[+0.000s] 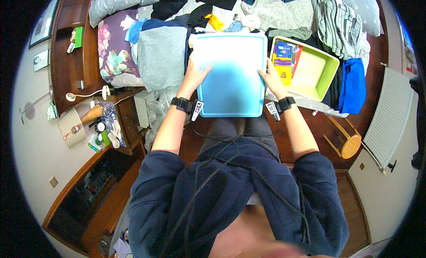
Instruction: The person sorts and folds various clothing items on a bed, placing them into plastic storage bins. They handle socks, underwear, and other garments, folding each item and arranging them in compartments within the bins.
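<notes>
A light blue rectangular plastic lid (230,80) with rounded corners and a raised rim is held in front of me, above the near edge of the bed. Whether a box sits beneath it, I cannot tell. On its left edge my left hand (194,76) grips with the thumb on top and the other fingers hidden. My right hand (272,80) grips the right edge the same way. Just beyond that hand stands a pale green open bin (317,73), tilted slightly, with yellow and blue flat packages (283,62) along its left side.
Folded grey cloth (162,56), striped clothes (339,25) and blue trousers (353,87) lie on the bed. A wooden stool (350,146) and a radiator (388,116) stand right. Left is a bedside table (124,120) with a lamp (73,127). Cables hang across my front.
</notes>
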Available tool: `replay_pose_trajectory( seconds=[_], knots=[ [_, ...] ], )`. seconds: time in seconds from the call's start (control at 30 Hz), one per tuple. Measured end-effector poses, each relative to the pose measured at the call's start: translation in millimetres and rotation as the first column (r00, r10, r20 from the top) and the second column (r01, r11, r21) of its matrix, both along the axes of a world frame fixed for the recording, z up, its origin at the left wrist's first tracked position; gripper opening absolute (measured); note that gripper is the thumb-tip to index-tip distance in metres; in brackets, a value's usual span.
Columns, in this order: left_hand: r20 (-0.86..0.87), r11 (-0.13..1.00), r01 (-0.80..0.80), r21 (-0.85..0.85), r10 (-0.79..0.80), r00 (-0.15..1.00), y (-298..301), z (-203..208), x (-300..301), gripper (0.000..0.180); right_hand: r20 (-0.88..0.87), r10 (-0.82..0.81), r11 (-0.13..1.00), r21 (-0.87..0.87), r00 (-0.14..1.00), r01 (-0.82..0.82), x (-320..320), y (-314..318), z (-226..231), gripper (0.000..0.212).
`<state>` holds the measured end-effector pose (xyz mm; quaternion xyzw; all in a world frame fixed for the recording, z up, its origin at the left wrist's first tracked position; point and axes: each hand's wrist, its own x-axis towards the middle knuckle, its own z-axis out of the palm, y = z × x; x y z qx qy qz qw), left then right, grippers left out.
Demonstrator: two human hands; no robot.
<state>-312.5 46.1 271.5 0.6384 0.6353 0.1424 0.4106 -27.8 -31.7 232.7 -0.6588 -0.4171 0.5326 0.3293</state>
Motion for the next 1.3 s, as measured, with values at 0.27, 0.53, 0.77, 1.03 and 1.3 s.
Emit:
replay_pose_trajectory(
  seconds=[0.27, 0.53, 0.77, 1.03, 1.3],
  knots=[
    [-0.297, 0.995, 0.031, -0.094, -0.058, 0.953, -5.1, -11.0, 5.2, 0.073, -0.161, -0.027, 0.960, -0.280, 0.987, -0.020, 3.5, 17.3, 4.3, 0.063],
    [-0.138, 0.985, -0.029, -0.171, 0.005, 0.990, 4.8, -20.5, 0.9, 0.071, -0.291, -0.089, 0.974, -0.227, 0.953, 0.021, 2.8, 19.3, -29.8, 0.038],
    [-0.121, 0.959, -0.097, -0.268, 0.066, 0.990, 10.8, -25.5, 1.3, 0.062, -0.341, -0.195, 0.957, -0.273, 0.920, 0.101, -5.5, 23.2, -31.3, 0.028],
    [0.193, 0.904, -0.110, -0.414, 0.205, 0.960, 2.6, -9.5, 1.6, 0.047, -0.161, -0.099, 0.960, -0.277, 0.982, 0.052, -5.1, 4.3, -8.9, 0.038],
    [0.104, 0.858, -0.073, -0.508, 0.146, 0.984, 13.1, -11.2, -21.9, 0.048, -0.283, 0.026, 0.954, -0.279, 0.959, -0.108, 5.9, -12.6, -9.6, 0.040]
  ],
)
